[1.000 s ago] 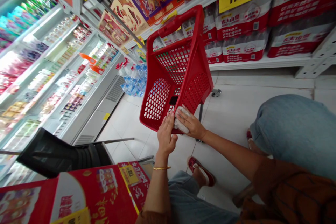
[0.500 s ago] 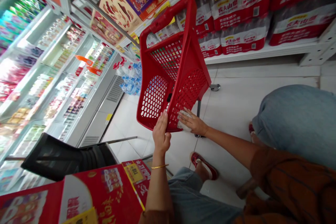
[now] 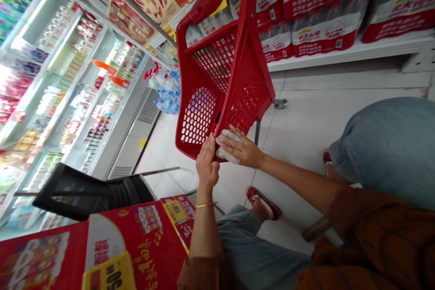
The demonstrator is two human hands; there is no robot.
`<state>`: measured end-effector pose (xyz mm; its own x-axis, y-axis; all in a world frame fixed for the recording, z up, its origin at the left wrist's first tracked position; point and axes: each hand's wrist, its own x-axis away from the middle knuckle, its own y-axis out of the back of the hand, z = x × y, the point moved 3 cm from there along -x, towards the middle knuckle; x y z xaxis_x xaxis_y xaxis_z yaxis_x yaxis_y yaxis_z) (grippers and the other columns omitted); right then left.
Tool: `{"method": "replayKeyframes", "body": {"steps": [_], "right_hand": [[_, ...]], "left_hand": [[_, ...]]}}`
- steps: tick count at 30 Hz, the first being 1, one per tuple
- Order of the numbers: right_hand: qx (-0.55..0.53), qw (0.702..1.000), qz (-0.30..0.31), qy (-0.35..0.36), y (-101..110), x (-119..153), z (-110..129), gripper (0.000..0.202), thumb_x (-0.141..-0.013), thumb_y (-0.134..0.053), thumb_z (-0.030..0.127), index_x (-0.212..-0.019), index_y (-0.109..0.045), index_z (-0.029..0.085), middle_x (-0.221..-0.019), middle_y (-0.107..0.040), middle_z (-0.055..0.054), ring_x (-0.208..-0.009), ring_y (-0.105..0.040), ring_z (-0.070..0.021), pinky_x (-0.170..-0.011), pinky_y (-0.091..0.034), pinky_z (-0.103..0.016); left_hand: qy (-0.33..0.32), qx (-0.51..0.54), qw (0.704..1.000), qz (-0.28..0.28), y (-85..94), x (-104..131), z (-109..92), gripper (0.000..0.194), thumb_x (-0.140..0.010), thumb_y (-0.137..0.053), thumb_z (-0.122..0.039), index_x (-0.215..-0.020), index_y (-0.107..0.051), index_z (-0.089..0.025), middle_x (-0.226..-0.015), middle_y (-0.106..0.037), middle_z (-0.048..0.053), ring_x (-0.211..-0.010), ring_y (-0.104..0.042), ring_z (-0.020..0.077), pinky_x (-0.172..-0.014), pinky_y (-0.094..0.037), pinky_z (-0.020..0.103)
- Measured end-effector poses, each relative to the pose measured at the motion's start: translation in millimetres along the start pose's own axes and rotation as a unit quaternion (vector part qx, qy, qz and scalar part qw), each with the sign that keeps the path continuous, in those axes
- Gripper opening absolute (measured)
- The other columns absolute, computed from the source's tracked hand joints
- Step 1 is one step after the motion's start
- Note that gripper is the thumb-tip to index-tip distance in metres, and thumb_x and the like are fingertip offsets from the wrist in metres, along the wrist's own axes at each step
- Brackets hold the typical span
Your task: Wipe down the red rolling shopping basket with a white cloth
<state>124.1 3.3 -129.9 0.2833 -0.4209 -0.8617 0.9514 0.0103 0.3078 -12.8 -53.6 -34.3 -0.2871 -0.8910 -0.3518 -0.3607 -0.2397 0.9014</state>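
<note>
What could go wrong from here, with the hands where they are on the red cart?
The cart stands on casters, and the left hand lies against it with outstretched fingers, so it might roll or swivel under a push. The white cloth, bunched under the right hand, may snag in the perforated side. The left forearm is close to the red cartons, so a backward pull could bump them.

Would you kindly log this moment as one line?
left hand: open, fingers at near end of red cart | right hand: open, pressing pale cloth against cart | bottle packs: on shelf beyond
</note>
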Motion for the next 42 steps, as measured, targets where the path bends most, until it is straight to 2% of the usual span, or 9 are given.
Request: {"method": "replayKeyframes", "body": {"steps": [3, 7, 12, 15, 18, 24, 29, 34, 42], "right_hand": [[0.008, 1.000, 0.016, -0.005, -1.4, -20.1, 1.4, 0.054, -0.094, -0.049, 0.021, -0.147, -0.040, 0.020, -0.152, -0.044, -0.009, -0.150, -0.002, -0.0301, -0.117, -0.027, -0.065], [0.016, 0.999, 0.046, -0.015, -4.1, -22.9, -2.0, 0.049, -0.096, -0.046, 0.022, -0.145, -0.044, 0.020, -0.152, -0.043, -0.007, -0.150, -0.001, -0.0304, -0.117, -0.029, -0.064], [0.022, 1.000, 0.004, 0.001, -2.7, -20.1, -4.0, 0.060, -0.091, -0.060, 0.044, -0.143, -0.046, 0.018, -0.148, -0.049, -0.010, -0.150, -0.001, -0.0325, -0.116, -0.030, -0.062], [0.015, 0.999, -0.034, 0.028, -1.2, -19.2, -5.3, 0.056, -0.094, -0.056, 0.031, -0.146, -0.042, 0.015, -0.146, -0.050, -0.013, -0.150, -0.006, -0.0309, -0.116, -0.030, -0.061], [0.001, 0.999, -0.031, 0.033, -3.4, -15.0, -8.8, 0.052, -0.096, -0.048, 0.018, -0.147, -0.039, 0.018, -0.148, -0.048, -0.012, -0.150, -0.011, -0.0278, -0.117, -0.030, -0.061], [-0.008, 1.000, -0.021, 0.022, -10.4, 0.0, -17.5, 0.054, -0.097, -0.046, 0.019, -0.149, -0.035, 0.018, -0.150, -0.046, -0.012, -0.150, -0.008, -0.0288, -0.116, -0.029, -0.064], [-0.007, 1.000, 0.020, 0.021, -14.7, 24.0, -25.4, 0.058, -0.097, -0.042, 0.015, -0.153, -0.026, 0.015, -0.149, -0.045, -0.017, -0.149, -0.016, -0.0279, -0.115, -0.029, -0.064], [-0.002, 0.999, 0.053, 0.004, -17.4, 45.6, -33.8, 0.055, -0.096, -0.042, 0.012, -0.150, -0.033, 0.014, -0.149, -0.045, -0.018, -0.149, -0.012, -0.0289, -0.113, -0.031, -0.066], [-0.001, 1.000, 0.016, 0.016, -4.2, 31.3, -26.1, 0.053, -0.097, -0.047, 0.020, -0.149, -0.034, 0.015, -0.141, -0.053, -0.019, -0.143, -0.033, -0.0295, -0.112, -0.033, -0.068]], "left_hand": [[-0.004, 0.004, 1.000, -0.006, -0.4, 0.6, 0.1, 0.075, -0.099, -0.012, -0.064, -0.151, -0.035, -0.015, -0.151, -0.043, 0.016, -0.145, -0.032, 0.0270, -0.116, -0.031, 0.047], [0.001, 0.009, 1.000, -0.006, -0.6, 0.4, -0.9, 0.074, -0.100, -0.013, -0.062, -0.151, -0.035, -0.014, -0.150, -0.044, 0.017, -0.144, -0.034, 0.0269, -0.115, -0.032, 0.047], [0.011, 0.008, 1.000, 0.000, -1.4, -0.7, -5.6, 0.076, -0.099, -0.012, -0.064, -0.151, -0.034, -0.014, -0.150, -0.044, 0.017, -0.144, -0.035, 0.0270, -0.114, -0.035, 0.045], [0.012, 0.017, 1.000, 0.002, -1.9, -1.8, -7.7, 0.076, -0.099, -0.012, -0.064, -0.151, -0.034, -0.014, -0.152, -0.041, 0.017, -0.145, -0.033, 0.0276, -0.114, -0.034, 0.045], [0.012, 0.026, 1.000, 0.004, -2.4, -3.3, -8.3, 0.076, -0.099, -0.011, -0.064, -0.152, -0.032, -0.014, -0.154, -0.039, 0.016, -0.145, -0.032, 0.0275, -0.115, -0.032, 0.045], [0.006, 0.032, 0.999, 0.000, -3.2, -5.5, -8.6, 0.076, -0.099, -0.011, -0.064, -0.153, -0.030, -0.015, -0.155, -0.036, 0.014, -0.146, -0.030, 0.0272, -0.117, -0.029, 0.045], [0.003, 0.020, 1.000, -0.005, -3.6, -6.1, -7.8, 0.075, -0.099, -0.011, -0.064, -0.154, -0.029, -0.015, -0.155, -0.037, 0.014, -0.146, -0.030, 0.0269, -0.118, -0.029, 0.045], [0.010, 0.007, 1.000, -0.003, -5.5, -4.5, -6.0, 0.076, -0.098, -0.009, -0.064, -0.154, -0.028, -0.015, -0.156, -0.035, 0.014, -0.146, -0.030, 0.0272, -0.117, -0.029, 0.045], [-0.006, -0.021, 1.000, -0.011, -7.8, -3.1, -7.6, 0.077, -0.099, -0.010, -0.063, -0.155, -0.024, -0.013, -0.155, -0.036, 0.017, -0.146, -0.031, 0.0263, -0.117, -0.029, 0.044]]}}
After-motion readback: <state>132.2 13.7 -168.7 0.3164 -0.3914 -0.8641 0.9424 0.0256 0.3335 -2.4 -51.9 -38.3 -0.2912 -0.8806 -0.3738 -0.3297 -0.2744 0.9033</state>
